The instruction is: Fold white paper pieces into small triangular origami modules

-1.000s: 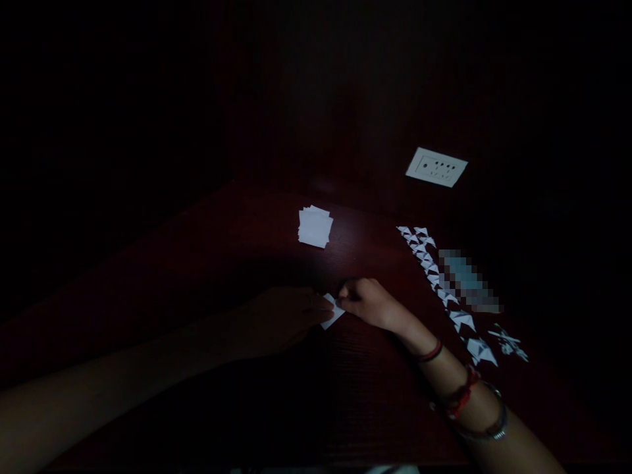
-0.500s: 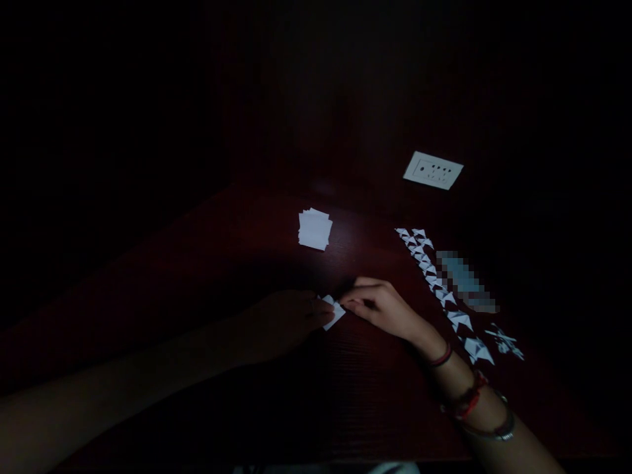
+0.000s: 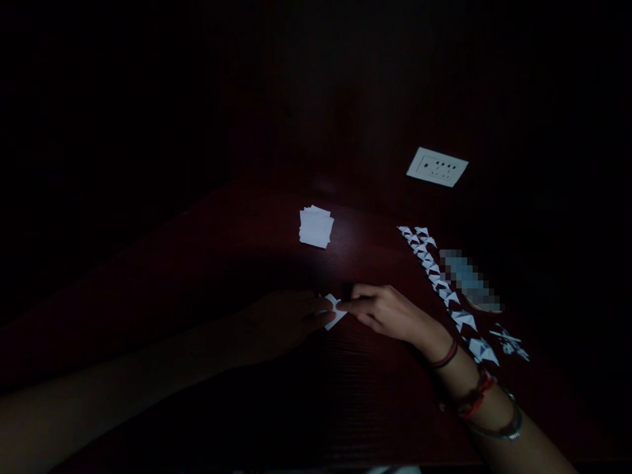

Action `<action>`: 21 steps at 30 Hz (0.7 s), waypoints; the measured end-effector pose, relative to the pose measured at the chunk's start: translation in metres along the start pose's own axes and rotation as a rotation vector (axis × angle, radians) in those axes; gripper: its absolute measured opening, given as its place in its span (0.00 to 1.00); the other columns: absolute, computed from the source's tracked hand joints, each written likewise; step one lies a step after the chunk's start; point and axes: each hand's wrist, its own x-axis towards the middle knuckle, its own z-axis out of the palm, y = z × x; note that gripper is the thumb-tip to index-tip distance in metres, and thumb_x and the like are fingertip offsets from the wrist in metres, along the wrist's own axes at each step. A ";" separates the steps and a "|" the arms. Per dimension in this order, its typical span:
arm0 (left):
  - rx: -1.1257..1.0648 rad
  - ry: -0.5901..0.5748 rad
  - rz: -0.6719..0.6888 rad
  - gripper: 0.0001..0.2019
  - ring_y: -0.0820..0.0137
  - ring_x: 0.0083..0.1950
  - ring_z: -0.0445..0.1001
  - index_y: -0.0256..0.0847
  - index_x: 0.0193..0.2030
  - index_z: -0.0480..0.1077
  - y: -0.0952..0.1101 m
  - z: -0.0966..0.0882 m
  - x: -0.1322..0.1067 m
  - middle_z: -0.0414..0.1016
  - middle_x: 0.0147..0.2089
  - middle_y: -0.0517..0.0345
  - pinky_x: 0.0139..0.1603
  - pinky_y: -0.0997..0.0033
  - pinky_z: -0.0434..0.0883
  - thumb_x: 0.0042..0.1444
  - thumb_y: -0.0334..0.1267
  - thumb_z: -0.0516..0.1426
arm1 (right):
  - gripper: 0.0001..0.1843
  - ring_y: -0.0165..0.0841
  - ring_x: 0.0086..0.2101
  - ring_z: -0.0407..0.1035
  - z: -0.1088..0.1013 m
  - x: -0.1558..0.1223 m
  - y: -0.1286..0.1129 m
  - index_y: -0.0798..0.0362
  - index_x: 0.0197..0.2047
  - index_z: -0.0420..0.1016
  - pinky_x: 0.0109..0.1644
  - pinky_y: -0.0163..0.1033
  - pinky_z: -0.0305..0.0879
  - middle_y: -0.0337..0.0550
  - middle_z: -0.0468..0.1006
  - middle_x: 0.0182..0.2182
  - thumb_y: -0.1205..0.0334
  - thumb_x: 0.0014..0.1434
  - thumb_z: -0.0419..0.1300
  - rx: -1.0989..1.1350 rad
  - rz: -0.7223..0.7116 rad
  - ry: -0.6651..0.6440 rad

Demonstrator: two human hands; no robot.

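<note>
A small folded piece of white paper [image 3: 336, 318] lies on the dark red table. My left hand [image 3: 291, 322], deep in shadow, has its thumb and fingers closed on the paper's left side. From the right, my right hand [image 3: 382, 309] reaches in with its index finger stretched out, the tip touching the paper's upper right part. Its thumb stays apart below, and the other fingers bend loosely. To the right runs a slanting line of folded white paper pieces [image 3: 434, 273], near my right forearm.
A stack of square white paper sheets [image 3: 316, 228] sits farther back on the table [image 3: 237, 224]. A wall socket [image 3: 437, 167] is at the back right. A blurred-out bluish object [image 3: 469, 280] and a small heap of white scraps [image 3: 509, 343] lie on the right.
My right hand has shifted from a pinch at the paper's corner to a stretched index finger touching it. My left hand stays on the paper. The view has shifted slightly.
</note>
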 end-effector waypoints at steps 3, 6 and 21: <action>-0.012 0.005 -0.013 0.17 0.66 0.47 0.66 0.41 0.55 0.58 0.000 0.001 0.000 0.65 0.53 0.55 0.43 0.67 0.65 0.58 0.29 0.48 | 0.18 0.26 0.29 0.62 0.001 0.001 0.001 0.45 0.50 0.66 0.33 0.31 0.57 0.41 0.67 0.34 0.68 0.59 0.47 0.006 -0.010 -0.008; 0.009 0.011 0.003 0.16 0.66 0.46 0.67 0.41 0.54 0.59 0.000 -0.001 0.001 0.65 0.52 0.55 0.42 0.66 0.65 0.58 0.30 0.49 | 0.18 0.26 0.29 0.62 0.001 0.001 0.001 0.45 0.50 0.66 0.32 0.31 0.56 0.40 0.67 0.33 0.68 0.59 0.47 -0.016 -0.007 -0.013; -0.070 -0.018 0.002 0.22 0.67 0.50 0.63 0.43 0.57 0.55 -0.005 0.006 -0.006 0.61 0.56 0.59 0.49 0.67 0.59 0.55 0.25 0.48 | 0.14 0.28 0.32 0.64 -0.002 -0.008 0.002 0.53 0.45 0.70 0.37 0.32 0.59 0.42 0.69 0.33 0.68 0.58 0.48 0.138 0.044 0.130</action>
